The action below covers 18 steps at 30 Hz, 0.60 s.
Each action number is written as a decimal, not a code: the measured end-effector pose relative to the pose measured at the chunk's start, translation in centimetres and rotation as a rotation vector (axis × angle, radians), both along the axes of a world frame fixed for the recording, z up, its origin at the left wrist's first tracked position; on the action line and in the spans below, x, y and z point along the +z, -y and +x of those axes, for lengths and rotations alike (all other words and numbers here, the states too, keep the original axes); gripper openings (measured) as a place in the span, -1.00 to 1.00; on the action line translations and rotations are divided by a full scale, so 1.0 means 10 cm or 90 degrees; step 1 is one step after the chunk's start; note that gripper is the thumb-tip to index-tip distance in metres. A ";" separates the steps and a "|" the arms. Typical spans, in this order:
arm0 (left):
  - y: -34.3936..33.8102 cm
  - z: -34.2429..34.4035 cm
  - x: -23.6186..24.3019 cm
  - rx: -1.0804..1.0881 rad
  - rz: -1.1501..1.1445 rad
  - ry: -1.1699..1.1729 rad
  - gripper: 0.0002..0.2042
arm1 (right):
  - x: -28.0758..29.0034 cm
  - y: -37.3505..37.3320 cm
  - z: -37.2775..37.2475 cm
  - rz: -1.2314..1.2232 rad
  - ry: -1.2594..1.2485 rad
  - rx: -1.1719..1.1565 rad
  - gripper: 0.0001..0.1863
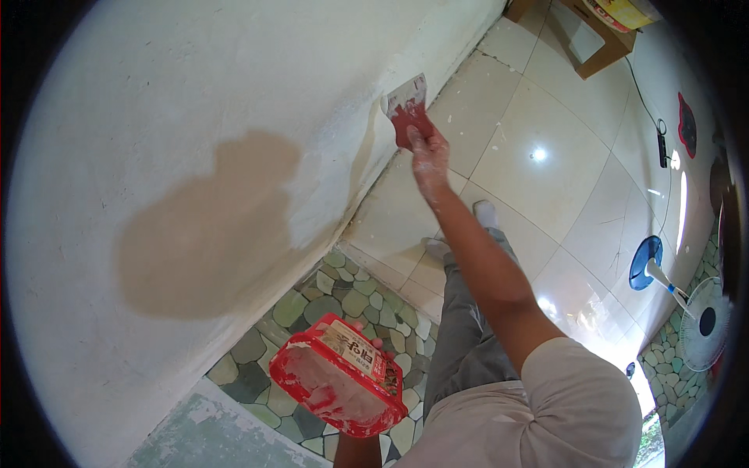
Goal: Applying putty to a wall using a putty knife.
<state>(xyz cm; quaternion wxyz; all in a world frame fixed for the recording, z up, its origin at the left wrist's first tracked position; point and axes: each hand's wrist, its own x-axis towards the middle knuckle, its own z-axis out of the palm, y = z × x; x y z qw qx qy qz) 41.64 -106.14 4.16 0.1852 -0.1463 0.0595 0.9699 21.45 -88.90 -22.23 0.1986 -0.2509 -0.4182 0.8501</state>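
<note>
My right hand point(431, 160) is closed around the red handle of a putty knife point(408, 105). Its wide, whitish-smeared metal blade is at the lower part of the white wall point(195, 93), seemingly touching it. White smears mark the fingers and wrist. My left hand point(378, 343) grips a red plastic tub point(335, 378) from its far side; only some fingertips show past the rim. The tub is tilted, with its open side toward me. White putty coats its inside walls, and a printed label covers one side.
Cream floor tiles point(538, 187) spotted with white lie right of the wall; green pebble-pattern tiles point(290, 308) lie below. A fan point(702, 324) with a blue base stands at right. A power strip point(662, 150) with cable and a cardboard box point(597, 39) lie further off.
</note>
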 end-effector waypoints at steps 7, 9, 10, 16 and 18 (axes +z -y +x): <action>0.11 0.12 -0.01 0.008 -0.027 0.014 -0.20 | 0.94 1.18 -0.03 0.348 -0.022 -0.005 -0.58; 0.11 0.15 0.00 0.008 -0.032 0.016 -0.20 | 0.99 1.18 0.20 0.401 -0.049 0.033 -0.54; 0.12 0.15 -0.01 0.009 -0.036 0.017 -0.20 | 0.97 1.16 0.29 0.451 -0.077 0.074 -0.50; 0.14 0.19 -0.05 0.014 -0.058 0.023 -0.20 | 0.41 0.67 0.51 0.375 0.048 0.076 -0.69; 0.16 0.19 -0.06 0.016 -0.066 0.026 -0.20 | 0.26 0.44 0.18 0.350 0.165 0.009 -0.72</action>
